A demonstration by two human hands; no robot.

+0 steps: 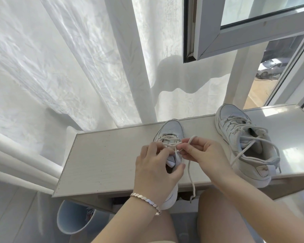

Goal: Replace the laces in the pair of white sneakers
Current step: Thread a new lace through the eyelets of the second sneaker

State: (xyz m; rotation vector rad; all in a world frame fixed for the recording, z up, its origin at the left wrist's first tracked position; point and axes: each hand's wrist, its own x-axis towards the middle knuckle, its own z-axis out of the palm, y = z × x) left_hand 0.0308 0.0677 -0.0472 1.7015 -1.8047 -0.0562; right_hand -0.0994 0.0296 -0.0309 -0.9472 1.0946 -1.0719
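Head view: right fingers [188, 149] pinch lace [189, 171] above sneaker [170, 128].

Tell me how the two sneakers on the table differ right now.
The middle sneaker is in hand: the left hand grips it and the right hand pinches its lace; the right-hand sneaker stands untouched. The middle sneaker shows lacing only near its toe; the right-hand sneaker is laced up to its opening, ends loose. Both are white, untied, toes pointing away, on the table.
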